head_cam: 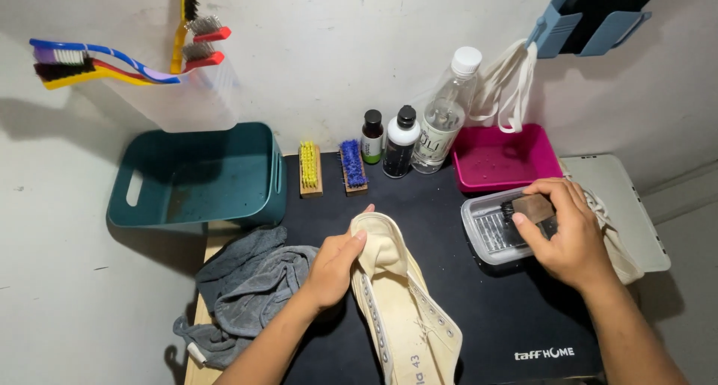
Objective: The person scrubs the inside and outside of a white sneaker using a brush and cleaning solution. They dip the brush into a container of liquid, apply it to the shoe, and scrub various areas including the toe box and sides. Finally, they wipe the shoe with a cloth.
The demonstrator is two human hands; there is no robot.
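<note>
While the left hand grips the toe of a cream shoe at the mat's near edge, the right hand holds a brush over a clear tray by the right edge, behind it a pink tub

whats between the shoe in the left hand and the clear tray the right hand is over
Nothing. In the head view, only bare black mat lies between the cream shoe in the left hand and the clear tray under the right hand.
</note>
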